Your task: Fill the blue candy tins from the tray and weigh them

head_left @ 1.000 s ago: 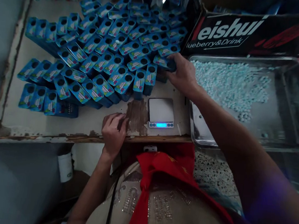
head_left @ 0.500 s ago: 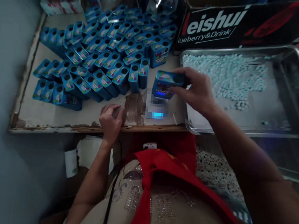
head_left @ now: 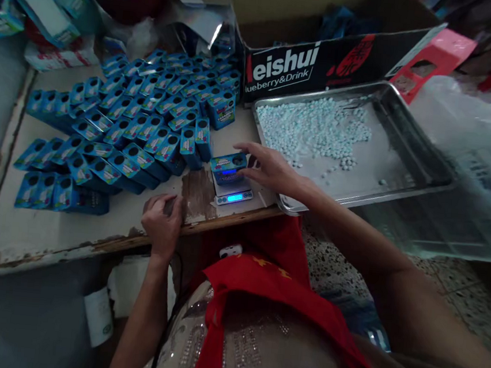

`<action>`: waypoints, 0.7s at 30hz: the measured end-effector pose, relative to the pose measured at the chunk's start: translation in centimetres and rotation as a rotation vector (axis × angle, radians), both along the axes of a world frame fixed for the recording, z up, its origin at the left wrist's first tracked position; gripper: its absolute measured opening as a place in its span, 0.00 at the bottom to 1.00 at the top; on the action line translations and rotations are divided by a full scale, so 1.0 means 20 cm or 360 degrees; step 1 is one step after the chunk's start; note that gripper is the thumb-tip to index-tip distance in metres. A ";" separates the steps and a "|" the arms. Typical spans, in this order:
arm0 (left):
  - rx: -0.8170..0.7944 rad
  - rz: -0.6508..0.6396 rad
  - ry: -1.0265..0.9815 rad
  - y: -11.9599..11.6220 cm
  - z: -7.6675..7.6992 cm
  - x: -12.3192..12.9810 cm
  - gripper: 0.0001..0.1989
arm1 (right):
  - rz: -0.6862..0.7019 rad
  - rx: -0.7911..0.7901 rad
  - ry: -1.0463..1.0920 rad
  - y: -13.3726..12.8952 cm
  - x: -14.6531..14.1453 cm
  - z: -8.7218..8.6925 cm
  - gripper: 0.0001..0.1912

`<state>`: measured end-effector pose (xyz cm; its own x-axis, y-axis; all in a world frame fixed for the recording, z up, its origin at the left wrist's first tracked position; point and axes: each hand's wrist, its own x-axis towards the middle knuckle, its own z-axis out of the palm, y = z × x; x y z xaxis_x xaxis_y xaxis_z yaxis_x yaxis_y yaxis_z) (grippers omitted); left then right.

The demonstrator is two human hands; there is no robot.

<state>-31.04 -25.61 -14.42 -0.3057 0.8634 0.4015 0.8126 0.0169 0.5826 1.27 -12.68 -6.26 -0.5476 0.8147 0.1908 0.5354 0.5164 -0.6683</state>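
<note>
Blue box [head_left: 223, 167] on lit scale [head_left: 234, 197]; right grip [head_left: 270, 169] apart around its end, left grip [head_left: 162, 222] together; carton [head_left: 293, 73] (reads "eishui").

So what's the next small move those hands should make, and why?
I'd probably lift the right hand clear of the blue box: the box looks seated on the lit scale, and fingers at its end could skew the reading.

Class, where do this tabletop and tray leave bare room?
Bare: tabletop between the blue boxes and its front edge; the worn patch between left hand and digital scale; the metal tray's right part. Crowded: the tabletop's back, packed with boxes, and the scale, bearing one box.
</note>
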 end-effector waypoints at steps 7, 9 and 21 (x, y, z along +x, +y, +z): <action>0.0172 0.0098 -0.0028 -0.02 0.00 0.01 0.10 | -0.0492 0.0310 -0.0317 0.33 0.50 -0.11 0.24; 0.0139 0.0098 -0.0043 -0.02 0.00 0.01 0.10 | -0.0394 0.0362 -0.0438 0.44 0.56 -0.18 0.26; 0.0034 0.0176 0.0105 -0.03 -0.02 0.03 0.09 | -0.0052 0.0065 -0.0530 0.47 0.45 -0.36 0.12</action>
<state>-30.37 -26.21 -14.84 -0.3710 0.8169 0.4416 0.8431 0.0969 0.5289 10.22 -3.23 -13.40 -0.5590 0.8282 0.0385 0.7376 0.5180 -0.4330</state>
